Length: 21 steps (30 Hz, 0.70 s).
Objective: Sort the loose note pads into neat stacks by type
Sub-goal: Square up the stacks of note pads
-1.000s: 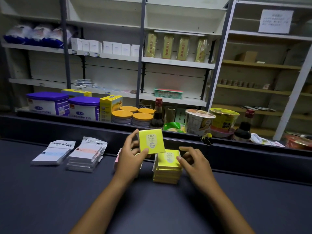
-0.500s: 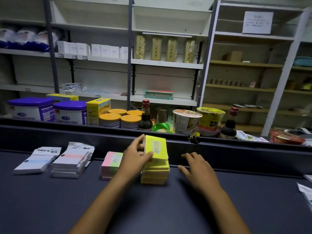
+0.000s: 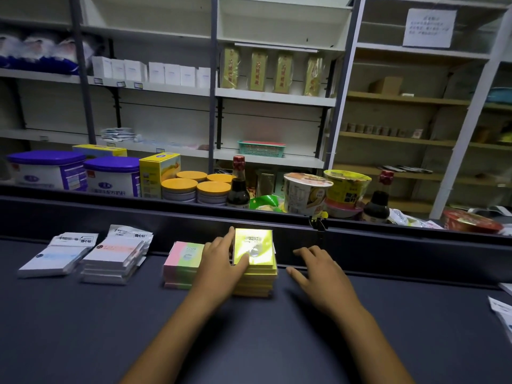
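Observation:
A stack of yellow note pads [image 3: 256, 278] stands on the dark counter [image 3: 110, 328] near its raised back edge. My left hand [image 3: 223, 266] grips the top yellow pad [image 3: 253, 245], thumb on its face, as the pad lies on the stack. My right hand [image 3: 318, 271] rests flat on the counter just right of the stack, fingers apart, holding nothing. Left of my left hand sits a stack of pink-and-green pads [image 3: 181, 263]. Further left lie two stacks of white wrapped pads [image 3: 115, 259], [image 3: 56, 256].
Loose white pads [image 3: 502, 311] lie at the counter's right edge. Behind the raised back edge [image 3: 388, 245] stand tubs, tins, sauce bottles and noodle cups [image 3: 306, 191], with shelving beyond.
My left hand brought the raised yellow pad down onto the yellow stack. My right hand left the stack's side and settled on the counter to its right. The view shifted right.

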Motion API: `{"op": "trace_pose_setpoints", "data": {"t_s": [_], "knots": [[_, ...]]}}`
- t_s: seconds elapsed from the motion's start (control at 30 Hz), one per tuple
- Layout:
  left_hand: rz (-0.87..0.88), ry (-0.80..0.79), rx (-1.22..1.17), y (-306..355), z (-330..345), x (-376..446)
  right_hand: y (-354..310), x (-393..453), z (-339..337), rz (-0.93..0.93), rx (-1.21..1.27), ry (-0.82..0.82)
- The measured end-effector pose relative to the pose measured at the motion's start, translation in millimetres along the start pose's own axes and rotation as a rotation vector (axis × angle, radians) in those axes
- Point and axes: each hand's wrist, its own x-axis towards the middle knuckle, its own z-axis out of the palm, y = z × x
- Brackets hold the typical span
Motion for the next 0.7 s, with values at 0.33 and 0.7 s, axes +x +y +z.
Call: {"op": "trace_pose_setpoints", "data": {"t_s": [0.33, 0.7], "knots": [[-0.001, 0.031, 0.055, -8.3, 8.2, -5.4, 1.4, -3.1, 1.9, 0.033, 0.049, -0.027], [0.22, 0.15, 0.182, 5.2, -6.4, -11.0, 0.3, -8.5, -2.2, 0.064, 0.057, -0.051]]}}
